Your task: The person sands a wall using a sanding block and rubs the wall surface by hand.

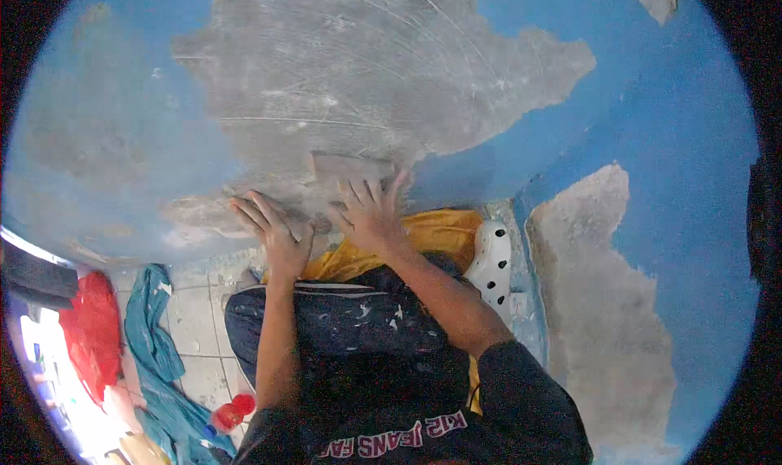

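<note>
My left hand (pixel 277 237) lies against the lower wall with its fingers stretched out and apart. To its right, my right hand (pixel 373 219) is spread, palm to the wall. Its fingertips overlap the lower edge of a flat grey rectangular piece (pixel 350 167), which rests against the wall just above them; its material is unclear. Both hands touch a bare grey patch (pixel 342 66) marked by pale curved scratches. Blue paint (pixel 456 176) borders this patch.
A second bare patch (pixel 599 294) marks the right-hand wall beyond the corner. Yellow cloth (pixel 440 224) and a white clog with dark holes (pixel 491 261) are by my legs. On the tiled floor (pixel 195 318) lie teal cloth (pixel 155 326) and red cloth (pixel 90 330).
</note>
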`<state>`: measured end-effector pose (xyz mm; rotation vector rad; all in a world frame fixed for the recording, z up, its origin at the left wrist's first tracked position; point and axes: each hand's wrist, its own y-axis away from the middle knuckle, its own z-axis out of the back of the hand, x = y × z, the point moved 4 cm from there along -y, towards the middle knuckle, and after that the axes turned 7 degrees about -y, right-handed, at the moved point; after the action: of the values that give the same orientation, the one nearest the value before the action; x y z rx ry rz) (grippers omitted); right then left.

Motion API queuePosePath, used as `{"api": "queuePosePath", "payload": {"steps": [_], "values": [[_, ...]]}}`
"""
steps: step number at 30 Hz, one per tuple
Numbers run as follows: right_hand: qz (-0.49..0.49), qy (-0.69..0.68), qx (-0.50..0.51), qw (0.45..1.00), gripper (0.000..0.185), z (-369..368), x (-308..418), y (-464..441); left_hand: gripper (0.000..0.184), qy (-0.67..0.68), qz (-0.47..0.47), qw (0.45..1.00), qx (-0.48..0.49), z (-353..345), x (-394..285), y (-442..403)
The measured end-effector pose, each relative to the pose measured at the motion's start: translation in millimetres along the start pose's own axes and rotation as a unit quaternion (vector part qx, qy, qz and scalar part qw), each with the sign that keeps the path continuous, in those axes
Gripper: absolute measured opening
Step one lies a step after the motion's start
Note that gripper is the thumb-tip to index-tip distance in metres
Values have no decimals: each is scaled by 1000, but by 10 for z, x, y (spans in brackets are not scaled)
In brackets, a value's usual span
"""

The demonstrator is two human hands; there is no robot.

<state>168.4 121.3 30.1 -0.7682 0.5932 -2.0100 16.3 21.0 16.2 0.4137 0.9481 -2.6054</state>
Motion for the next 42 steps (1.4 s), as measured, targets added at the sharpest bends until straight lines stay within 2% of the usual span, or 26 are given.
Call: {"api": "queuePosePath", "payload": {"steps": [2, 4, 8, 10, 11, 13, 14, 16, 17, 19, 20, 22, 23, 25, 26, 28, 29, 31, 32, 34, 35, 37, 38, 40, 42], "values": [[20, -4, -26, 999, 52, 127, 27, -107, 110, -4, 17, 1000, -8, 14, 35, -23], [-8, 71, -32, 997, 50, 174, -52, -97, 111, -2, 7, 1000, 15, 48, 49, 2], [29, 14, 44, 999, 53, -251, -99, 105, 111, -12, 16, 1000, 9, 18, 22, -24], [8, 63, 12, 998, 54, 156, 7, -150, 110, 0, 19, 1000, -6, -22, 57, -17], [16, 53, 15, 998, 54, 155, -27, -139, 110, -9, 27, 1000, -10, -18, 118, -3], [-46, 106, -43, 992, 58, 141, -156, -86, 119, -31, 10, 999, 37, -36, 178, 44], [-38, 99, -41, 993, 58, 25, -157, -24, 119, -37, 18, 999, 33, -41, 181, 42], [0, 51, 109, 993, 61, -276, -86, 112, 121, -52, 40, 997, 40, -82, 144, 9], [-3, 46, 109, 993, 61, -278, -109, 92, 121, -56, 40, 997, 44, -104, 130, -11], [43, 76, 3, 996, 62, 69, 7, -132, 122, -79, 25, 996, 33, -107, 115, -2], [47, 71, 7, 996, 62, 82, 16, -134, 122, -82, 31, 996, 33, -77, 153, 8], [-31, 176, 29, 983, 59, 90, -37, -110, 122, -46, 26, 997, 63, -65, 189, 48], [-25, 176, 31, 984, 59, -24, -44, -42, 122, -46, 31, 997, 60, -74, 186, 41], [9, 32, 135, 990, 53, -305, 70, 42, 120, -193, -57, 979, 9, -94, 79, -24], [6, 33, 131, 991, 53, -309, 14, 79, 120, -193, -62, 979, 9, -115, 46, -35], [5, 55, 4, 998, 55, 129, 206, -190, 103, -75, -22, 997, -23, -60, 14, -29], [10, 49, 8, 999, 55, 115, 183, -172, 103, -80, -14, 996, -23, -43, 70, -9], [-55, 147, 48, 986, 62, 50, 9, -82, 104, -72, -4, 997, 27, -100, 159, 45], [-49, 146, 50, 987, 62, -81, -23, -5, 104, -69, 1, 997, 43, -112, 169, 57], [26, 55, 98, 993, 64, -283, 67, 104, 106, -50, 37, 998, 3, -143, 131, 16], [20, 60, 94, 994, 64, -267, -26, 135, 106, -47, 28, 998, 4, -143, 126, -7], [-12, 68, 10, 998, 65, 142, 55, -124, 109, -104, 26, 992, 62, -179, 171, 14], [-6, 66, 14, 998, 65, 66, 31, -66, 109, -105, 34, 992, 61, -171, 195, 51], [0, 207, 93, 974, 57, -210, -85, 45, 110, -39, 13, 999, -5, -144, 211, 41], [19, 156, 73, 985, 57, -247, -91, 73, 111, -70, 19, 997, 5, -228, 171, 12]]}}
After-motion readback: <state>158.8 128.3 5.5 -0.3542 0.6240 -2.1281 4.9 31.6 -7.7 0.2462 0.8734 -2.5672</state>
